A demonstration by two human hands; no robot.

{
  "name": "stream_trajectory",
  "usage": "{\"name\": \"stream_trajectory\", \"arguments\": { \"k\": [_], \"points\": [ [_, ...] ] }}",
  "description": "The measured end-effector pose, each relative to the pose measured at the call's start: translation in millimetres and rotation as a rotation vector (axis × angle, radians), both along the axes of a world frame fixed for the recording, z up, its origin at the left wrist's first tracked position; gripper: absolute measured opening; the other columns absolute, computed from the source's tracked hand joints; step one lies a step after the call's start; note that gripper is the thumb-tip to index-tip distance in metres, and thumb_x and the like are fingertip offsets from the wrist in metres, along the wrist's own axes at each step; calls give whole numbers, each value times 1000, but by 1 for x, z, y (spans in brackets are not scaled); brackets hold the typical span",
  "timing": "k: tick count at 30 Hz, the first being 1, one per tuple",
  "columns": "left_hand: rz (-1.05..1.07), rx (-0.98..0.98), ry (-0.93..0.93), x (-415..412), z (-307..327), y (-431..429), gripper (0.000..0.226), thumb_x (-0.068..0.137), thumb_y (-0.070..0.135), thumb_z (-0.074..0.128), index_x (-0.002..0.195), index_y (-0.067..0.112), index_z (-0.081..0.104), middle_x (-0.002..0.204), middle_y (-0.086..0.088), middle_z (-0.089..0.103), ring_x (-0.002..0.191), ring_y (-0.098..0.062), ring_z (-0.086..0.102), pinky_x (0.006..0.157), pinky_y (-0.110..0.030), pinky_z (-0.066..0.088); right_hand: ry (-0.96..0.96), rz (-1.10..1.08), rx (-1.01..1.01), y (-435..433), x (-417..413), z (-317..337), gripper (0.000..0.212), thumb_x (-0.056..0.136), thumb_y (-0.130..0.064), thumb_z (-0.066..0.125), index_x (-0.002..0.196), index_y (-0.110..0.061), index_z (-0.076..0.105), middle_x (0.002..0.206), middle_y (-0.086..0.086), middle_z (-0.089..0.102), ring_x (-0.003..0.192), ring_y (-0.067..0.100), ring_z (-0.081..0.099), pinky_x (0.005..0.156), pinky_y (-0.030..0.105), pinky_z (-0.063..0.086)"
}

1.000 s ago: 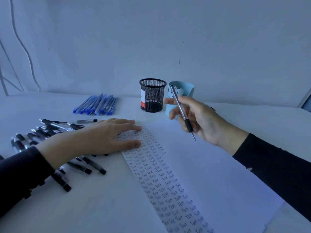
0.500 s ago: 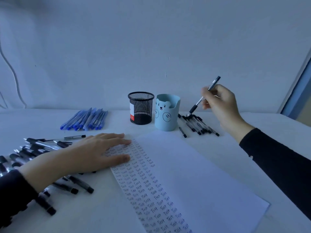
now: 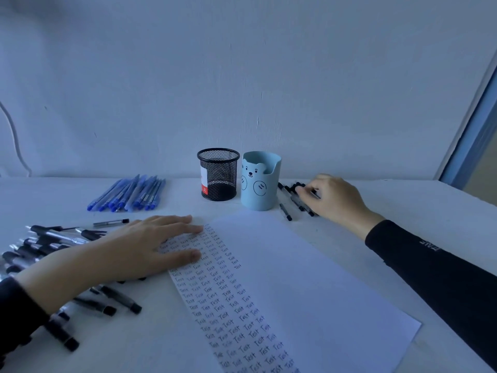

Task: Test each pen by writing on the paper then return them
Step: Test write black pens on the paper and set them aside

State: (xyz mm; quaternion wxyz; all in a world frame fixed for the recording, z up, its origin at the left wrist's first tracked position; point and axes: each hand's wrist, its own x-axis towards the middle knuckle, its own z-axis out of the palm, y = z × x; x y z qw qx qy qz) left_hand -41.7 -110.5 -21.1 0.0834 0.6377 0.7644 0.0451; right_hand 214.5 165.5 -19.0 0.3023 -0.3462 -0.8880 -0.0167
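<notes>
A white paper sheet (image 3: 295, 278) lies on the table, its left strip filled with rows of handwritten "Test". My left hand (image 3: 129, 254) rests flat on the sheet's upper left corner, fingers straight. My right hand (image 3: 336, 200) is down at a small pile of black pens (image 3: 289, 211) to the right of the blue bear cup (image 3: 259, 181). Its curled fingertips pinch a black pen (image 3: 315, 194) lying in that pile. Most of that pen is hidden under the fingers.
Several black pens (image 3: 48, 238) are spread at the left, partly under my left forearm. A bundle of blue pens (image 3: 129, 195) lies at the back left. An empty black mesh cup (image 3: 218, 175) stands beside the bear cup, near the wall.
My right hand carried the black pen from over the paper up and to the right, then lowered it onto the pile beside the bear cup. My left hand stayed on the paper.
</notes>
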Motion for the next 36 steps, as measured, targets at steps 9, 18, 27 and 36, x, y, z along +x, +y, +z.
{"name": "stream_trajectory", "arguments": {
  "k": [9,18,27,36],
  "points": [
    [-1,2,1,1,1,0,77,55,102,12,126,75,22,149,38,12,139,4,22,118,-37,22,-115,183,-32,-31,-21,-5,15,79,-40,69,74,-30,60,72,-16,52,83,11,45,77,30,27],
    [-11,-1,-2,2,2,0,75,56,101,12,126,75,20,149,37,12,140,4,21,119,-36,21,-141,-47,-157,-22,-10,3,20,77,-12,60,62,-12,45,63,14,51,59,22,40,55,26,26],
    [-29,45,-32,1,2,-1,73,62,99,15,128,71,28,150,33,21,138,3,26,118,-38,24,-82,128,-245,-65,-29,10,14,79,-30,66,74,-19,58,66,-9,61,61,8,53,54,27,37],
    [199,387,21,-53,24,-9,19,90,18,67,104,31,72,94,15,70,76,10,56,85,-19,47,104,603,-219,-97,-45,-16,20,82,-43,56,77,-25,61,78,-15,59,77,13,57,65,33,47]
  ]
}}
